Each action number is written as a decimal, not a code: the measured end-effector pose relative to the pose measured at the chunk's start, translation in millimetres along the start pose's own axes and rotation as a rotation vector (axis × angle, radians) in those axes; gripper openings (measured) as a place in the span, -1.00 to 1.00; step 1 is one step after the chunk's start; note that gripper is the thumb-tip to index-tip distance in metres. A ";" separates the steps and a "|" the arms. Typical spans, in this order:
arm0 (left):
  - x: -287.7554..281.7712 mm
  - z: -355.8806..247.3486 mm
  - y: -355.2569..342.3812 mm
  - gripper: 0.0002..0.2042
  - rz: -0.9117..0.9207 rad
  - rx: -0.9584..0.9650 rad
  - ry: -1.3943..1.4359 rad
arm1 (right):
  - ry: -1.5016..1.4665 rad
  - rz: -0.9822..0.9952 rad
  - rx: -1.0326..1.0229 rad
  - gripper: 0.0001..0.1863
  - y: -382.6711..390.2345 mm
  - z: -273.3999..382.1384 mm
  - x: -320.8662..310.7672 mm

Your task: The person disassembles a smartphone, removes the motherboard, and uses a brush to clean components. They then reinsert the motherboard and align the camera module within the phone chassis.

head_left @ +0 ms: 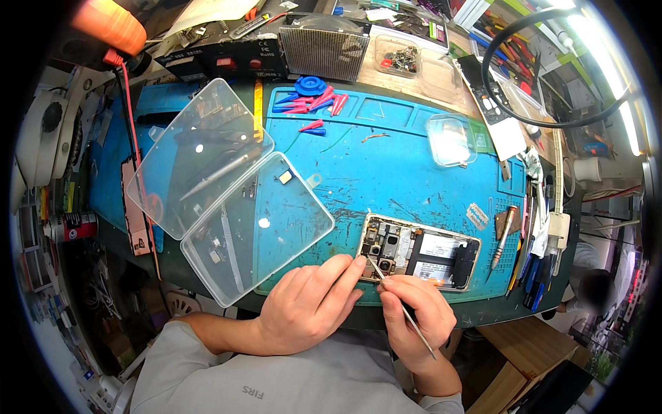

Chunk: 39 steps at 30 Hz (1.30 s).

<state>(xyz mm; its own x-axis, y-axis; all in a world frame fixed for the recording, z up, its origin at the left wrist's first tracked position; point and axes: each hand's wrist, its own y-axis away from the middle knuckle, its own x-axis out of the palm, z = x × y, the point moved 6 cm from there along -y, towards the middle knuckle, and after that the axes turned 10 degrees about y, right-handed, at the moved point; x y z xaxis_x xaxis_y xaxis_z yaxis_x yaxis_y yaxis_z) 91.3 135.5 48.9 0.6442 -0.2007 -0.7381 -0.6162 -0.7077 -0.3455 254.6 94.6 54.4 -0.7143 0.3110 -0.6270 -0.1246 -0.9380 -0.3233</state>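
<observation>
An opened smartphone (414,250) lies on the blue work mat in front of me, its circuit board, camera modules and battery bare. My left hand (310,297) is at its lower left corner, index fingertip on the frame and thumb below, gripping the edge. Between the thumb and fingers of my right hand (416,310) is a slim metal tool (418,328). Its tip reaches the board beside the camera modules; whether it is a pair of tweezers or a pry tool I cannot tell.
Left of the phone stands an opened clear plastic case (317,250) with small parts. Pink and blue nozzle tips (314,103) lie at the mat's back. A small clear box (449,140), a razor blade (476,216), a screwdriver (505,238) and several tools are on the right.
</observation>
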 end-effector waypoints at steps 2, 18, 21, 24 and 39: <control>-0.1 0.0 0.0 -0.52 -0.001 -0.001 -0.001 | -0.009 0.000 0.000 -0.79 -0.3 -0.3 0.1; -7.1 -0.3 -2.6 -0.53 0.036 0.012 0.009 | 0.028 0.001 -0.055 -0.75 -3.7 3.7 -0.9; -12.2 -0.4 -7.0 -0.47 0.105 0.015 -0.025 | 0.044 0.000 -0.063 -0.74 -3.6 3.8 -0.6; -11.9 -1.9 -7.1 -0.51 0.090 0.120 -0.100 | 0.048 -0.015 -0.064 -0.74 -3.4 3.9 -0.2; -13.3 -6.5 -15.0 -0.55 0.172 0.260 -0.222 | 0.024 -0.046 -0.085 -0.77 -6.2 6.4 -1.8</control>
<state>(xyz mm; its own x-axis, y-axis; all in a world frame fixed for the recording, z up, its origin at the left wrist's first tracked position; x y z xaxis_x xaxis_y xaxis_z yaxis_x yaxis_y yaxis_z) 94.9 144.4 67.7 0.4248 -0.1299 -0.8959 -0.8198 -0.4750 -0.3198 252.3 98.9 62.1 -0.6927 0.3575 -0.6264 -0.0970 -0.9068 -0.4102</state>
